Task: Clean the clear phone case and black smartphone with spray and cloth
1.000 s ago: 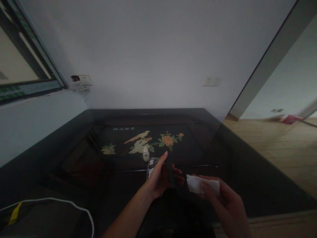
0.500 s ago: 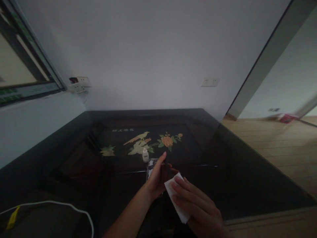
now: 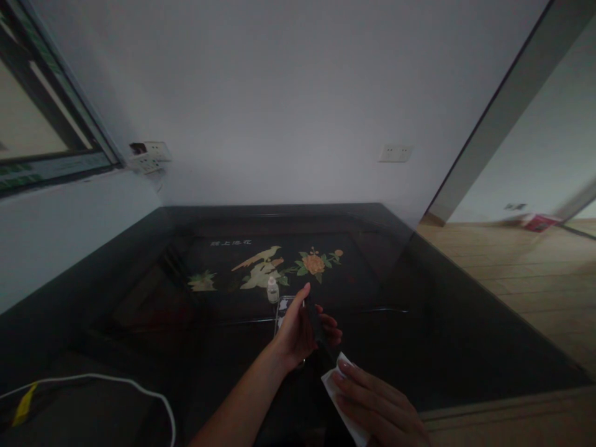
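Observation:
My left hand (image 3: 297, 332) is closed round a dark, thin, flat slab (image 3: 319, 328), seen nearly edge-on, so its kind is not plain. In my right hand (image 3: 377, 400) is a folded white tissue (image 3: 333, 382), pressed under the fingers against the slab's near end. That end is hidden by tissue and fingers. Behind my left hand lies a clear-edged flat case (image 3: 284, 304) with white patches, partly covered by the hand. Just left of it a small white bottle (image 3: 272, 290) stands upright on the glossy black table (image 3: 223, 366).
A bird-and-flower picture with lettering (image 3: 314, 264) decorates the tabletop. A white cable (image 3: 116, 380) with a yellow tag (image 3: 24, 405) curves at the lower left. Wall sockets (image 3: 395, 153) are behind the table, a window (image 3: 51, 105) is at left, and wooden floor (image 3: 503, 267) lies at right.
My right hand and the tissue have slid down and slightly right, toward me, uncovering more of the dark slab. My left hand has hardly moved.

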A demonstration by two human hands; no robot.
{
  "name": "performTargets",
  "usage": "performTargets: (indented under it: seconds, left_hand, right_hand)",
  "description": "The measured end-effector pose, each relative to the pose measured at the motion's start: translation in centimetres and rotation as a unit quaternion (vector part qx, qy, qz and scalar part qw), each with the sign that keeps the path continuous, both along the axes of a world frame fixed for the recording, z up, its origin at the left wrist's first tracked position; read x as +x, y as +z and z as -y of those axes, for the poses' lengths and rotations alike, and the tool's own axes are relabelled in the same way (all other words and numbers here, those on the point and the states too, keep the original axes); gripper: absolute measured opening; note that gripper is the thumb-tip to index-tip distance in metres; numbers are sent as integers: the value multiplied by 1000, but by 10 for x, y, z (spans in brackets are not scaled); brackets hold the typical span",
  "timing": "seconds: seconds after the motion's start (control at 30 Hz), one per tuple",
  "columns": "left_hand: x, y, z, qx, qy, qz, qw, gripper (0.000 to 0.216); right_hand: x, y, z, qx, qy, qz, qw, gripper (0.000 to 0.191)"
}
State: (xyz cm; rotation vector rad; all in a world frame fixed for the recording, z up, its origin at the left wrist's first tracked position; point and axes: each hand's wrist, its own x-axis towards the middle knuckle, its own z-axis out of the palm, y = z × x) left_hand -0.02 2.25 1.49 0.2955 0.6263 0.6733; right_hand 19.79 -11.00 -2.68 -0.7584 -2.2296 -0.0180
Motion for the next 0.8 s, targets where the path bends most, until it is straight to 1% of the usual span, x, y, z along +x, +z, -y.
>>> performTargets:
  seconds: [0.13, 0.23, 0.37, 0.47, 0.57, 0.63, 0.7, 0.8]
  left_hand:
    - [-1, 2, 1, 7, -8, -2, 1000, 55]
    - [0, 4, 1, 11, -12, -10, 1000, 54]
    - [1, 3, 2, 20, -19, -18, 999, 53]
    - [2, 4, 2, 16, -18, -24, 999, 51]
    - [3, 4, 2, 16, -23, -33, 999, 50]
    - [4, 3, 2, 15, -19, -41, 999, 48]
    - [5, 1, 3, 16, -13, -44, 999, 48]
    - [5, -4, 2, 35, -23, -30, 999, 49]
  right_hand:
    - [5, 0, 2, -17, 2, -12, 1000, 43]
    - [8, 4, 2, -45, -28, -50, 997, 42]
    - [13, 22, 2, -77, -88, -126, 985, 37]
    - [10, 41, 3, -74, -116, -161, 977, 36]
    - [-2, 59, 3, -38, -96, -161, 982, 37]
    - [-13, 65, 1, -19, -68, -136, 988, 37]
    - [-21, 66, -4, -3, -31, -97, 995, 38]
    - [-26, 59, -10, 14, 13, -42, 999, 41]
